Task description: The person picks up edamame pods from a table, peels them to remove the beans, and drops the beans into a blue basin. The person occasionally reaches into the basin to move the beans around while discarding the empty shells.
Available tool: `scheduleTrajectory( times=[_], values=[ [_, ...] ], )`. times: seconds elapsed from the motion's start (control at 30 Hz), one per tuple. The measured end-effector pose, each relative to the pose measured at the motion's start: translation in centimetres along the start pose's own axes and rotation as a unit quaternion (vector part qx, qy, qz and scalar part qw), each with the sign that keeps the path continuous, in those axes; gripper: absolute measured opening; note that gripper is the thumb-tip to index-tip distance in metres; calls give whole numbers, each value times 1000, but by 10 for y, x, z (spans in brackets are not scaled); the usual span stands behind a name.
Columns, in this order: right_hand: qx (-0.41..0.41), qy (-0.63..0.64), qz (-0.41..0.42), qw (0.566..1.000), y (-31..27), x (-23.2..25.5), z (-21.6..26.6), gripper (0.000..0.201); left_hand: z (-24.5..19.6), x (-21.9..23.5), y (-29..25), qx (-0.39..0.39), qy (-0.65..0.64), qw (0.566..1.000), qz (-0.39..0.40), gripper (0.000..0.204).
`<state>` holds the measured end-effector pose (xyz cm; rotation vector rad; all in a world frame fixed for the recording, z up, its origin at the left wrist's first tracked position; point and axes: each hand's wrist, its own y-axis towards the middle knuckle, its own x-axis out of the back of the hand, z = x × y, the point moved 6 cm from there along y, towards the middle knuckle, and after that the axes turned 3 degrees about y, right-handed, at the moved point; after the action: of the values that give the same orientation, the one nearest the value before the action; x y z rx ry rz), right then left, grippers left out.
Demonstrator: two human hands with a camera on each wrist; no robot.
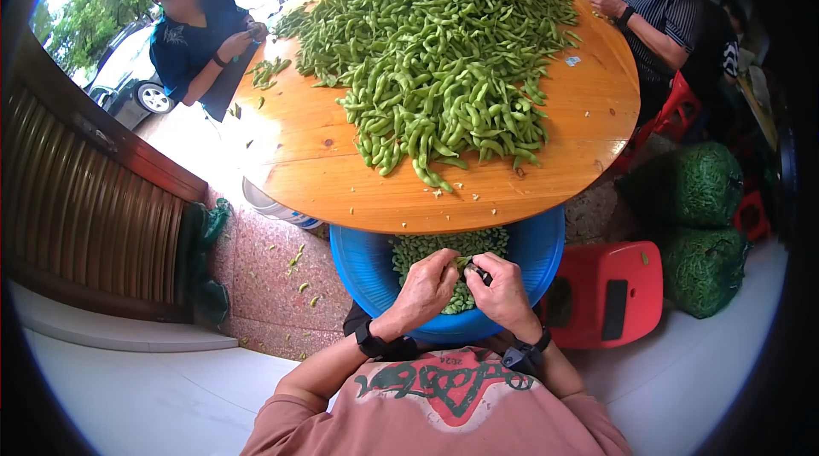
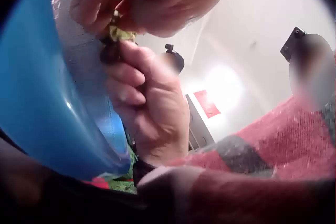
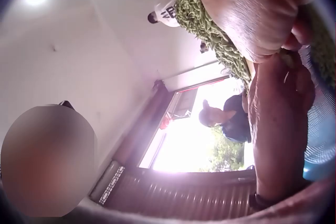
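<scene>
Both hands meet over a blue basin (image 1: 354, 273) that holds many shelled green beans (image 1: 490, 243). My left hand (image 1: 426, 290) pinches a green bean pod (image 2: 122, 34) between thumb and fingers. The right hand (image 1: 502, 294) grips the same pod from the other side, fingers curled. A small black piece (image 1: 480, 273) sits at the right thumb and fingertips; its kind is unclear. In the right wrist view the left hand (image 3: 281, 113) and right hand (image 3: 252, 8) touch, hiding most of the pod.
A large heap of bean pods (image 1: 444, 55) covers much of the wooden table (image 1: 299, 174) just ahead. Right of the basin stands a red plastic stool (image 1: 640, 285), beside full green mesh sacks (image 1: 695, 183). Two people (image 1: 200, 38) sit at the table's far sides.
</scene>
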<state>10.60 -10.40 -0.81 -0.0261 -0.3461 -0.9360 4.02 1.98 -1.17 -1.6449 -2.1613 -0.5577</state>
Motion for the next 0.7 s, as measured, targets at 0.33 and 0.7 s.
scheduleTrajectory(
  times=[0.33, 0.7],
  values=[
    [-123, 154, 5, 980, -1, 6, -34, 9, -4, -4, -4, -24, -68, 997, 24, 52],
    [-215, 82, 34, 973, -59, 172, -27, 8, -14, 22, -11, -247, 76, 935, 242, 23]
  ],
)
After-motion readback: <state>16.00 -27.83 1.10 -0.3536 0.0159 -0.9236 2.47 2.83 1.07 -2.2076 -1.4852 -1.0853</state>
